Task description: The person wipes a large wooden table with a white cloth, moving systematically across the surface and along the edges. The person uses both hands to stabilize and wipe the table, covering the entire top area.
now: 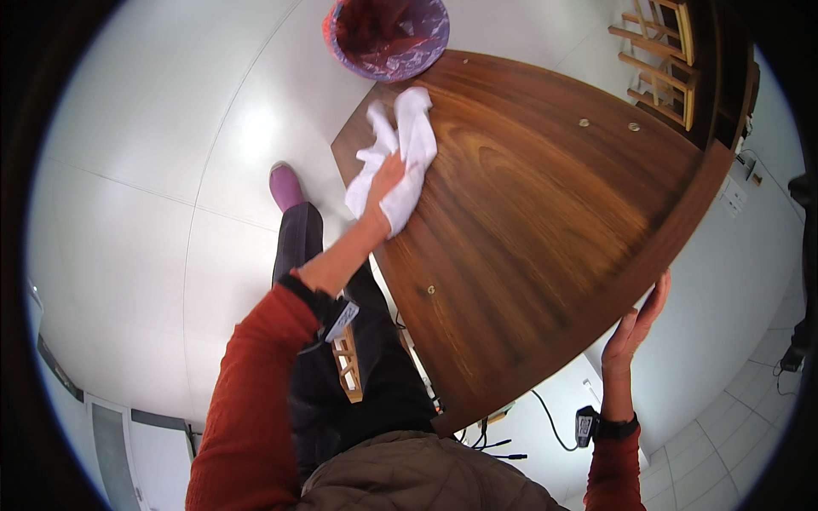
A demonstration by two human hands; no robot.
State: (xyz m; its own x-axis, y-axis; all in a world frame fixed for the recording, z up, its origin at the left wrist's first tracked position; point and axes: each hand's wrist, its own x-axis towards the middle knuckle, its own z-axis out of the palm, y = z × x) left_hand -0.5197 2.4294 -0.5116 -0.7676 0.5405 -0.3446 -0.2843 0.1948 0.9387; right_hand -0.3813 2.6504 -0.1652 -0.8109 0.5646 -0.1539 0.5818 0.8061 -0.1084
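A bunched white cloth [414, 128] lies across the left edge of a brown wooden tabletop [528, 196]. My left hand [386, 186] grips the cloth and presses it to the wood; folds hide some fingertips. At the tabletop's right side, my right hand [632, 332] rests against the raised wooden edge with its fingers stretched out and the thumb apart. It holds no loose object.
A bin with a purple liner [392, 38] stands by the tabletop's far left corner. Wooden racks [660, 64] are at the far right. Cables [494, 444] hang below the near edge. My shoe [287, 186] is on the pale floor at left.
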